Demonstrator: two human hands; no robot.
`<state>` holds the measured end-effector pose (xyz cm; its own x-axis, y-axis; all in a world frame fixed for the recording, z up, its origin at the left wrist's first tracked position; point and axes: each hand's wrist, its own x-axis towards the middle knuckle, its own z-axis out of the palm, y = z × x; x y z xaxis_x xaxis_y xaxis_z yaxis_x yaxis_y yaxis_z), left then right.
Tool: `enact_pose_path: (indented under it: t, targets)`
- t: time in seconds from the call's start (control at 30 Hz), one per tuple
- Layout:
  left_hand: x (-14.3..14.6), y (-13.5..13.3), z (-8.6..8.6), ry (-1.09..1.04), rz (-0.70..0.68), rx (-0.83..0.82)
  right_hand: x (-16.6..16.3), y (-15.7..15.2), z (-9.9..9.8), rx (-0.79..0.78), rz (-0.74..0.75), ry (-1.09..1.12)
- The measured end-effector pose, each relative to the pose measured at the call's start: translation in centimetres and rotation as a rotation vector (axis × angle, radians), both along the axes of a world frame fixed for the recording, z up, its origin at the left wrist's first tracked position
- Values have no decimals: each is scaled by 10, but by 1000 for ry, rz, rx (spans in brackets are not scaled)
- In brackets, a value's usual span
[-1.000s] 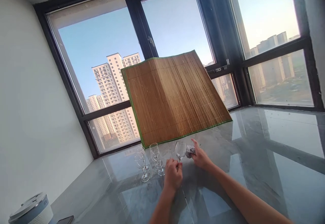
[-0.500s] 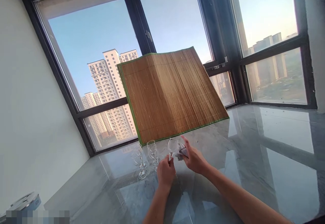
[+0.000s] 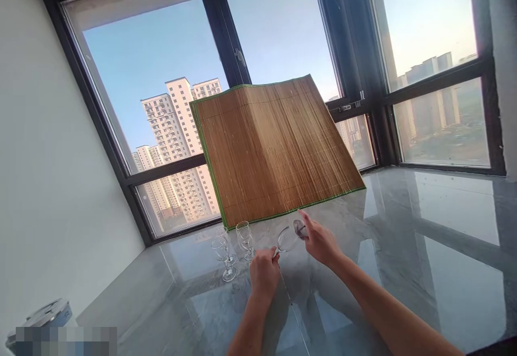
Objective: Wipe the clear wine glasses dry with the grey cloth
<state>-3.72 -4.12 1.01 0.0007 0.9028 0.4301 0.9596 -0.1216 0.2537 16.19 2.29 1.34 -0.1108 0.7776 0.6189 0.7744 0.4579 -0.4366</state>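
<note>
My left hand [image 3: 264,271] is closed around the stem of a clear wine glass [image 3: 283,242], whose bowl tilts up and to the right. My right hand [image 3: 322,242] grips a bunched grey cloth [image 3: 299,229] just right of the bowl, its index finger stretched forward. A small gap shows between cloth and glass. To the left of my left hand, more stemmed glasses stand upright on the glossy grey marble-look surface [image 3: 194,297]: one in front [image 3: 229,275], another partly behind it, and a third glass [image 3: 244,234] closer to the hand.
Behind the glasses a brown bamboo mat [image 3: 278,151] with green edging leans against the dark window frame [image 3: 135,179]. A lidded container [image 3: 50,313], partly covered by a blurred patch, stands at lower left beside the white wall [image 3: 36,173].
My right hand and the cloth have moved right, away from the glass bowl. The glass in my left hand has tipped further to the right. The camera view has shifted slightly.
</note>
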Motion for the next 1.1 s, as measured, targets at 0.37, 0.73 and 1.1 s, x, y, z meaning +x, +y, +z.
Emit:
enact_pose_path:
  t: [0.37, 0.73, 1.1]
  targets:
    - [-17, -4, 3, 146, -73, 43, -6, -13, 6, -247, 339, 48]
    - [-7, -15, 14, 100, -55, 65, -11, -10, 11, -532, 587, 681]
    - [-13, -15, 13, 157, -38, 143, 0, -19, 10, -863, 639, 652]
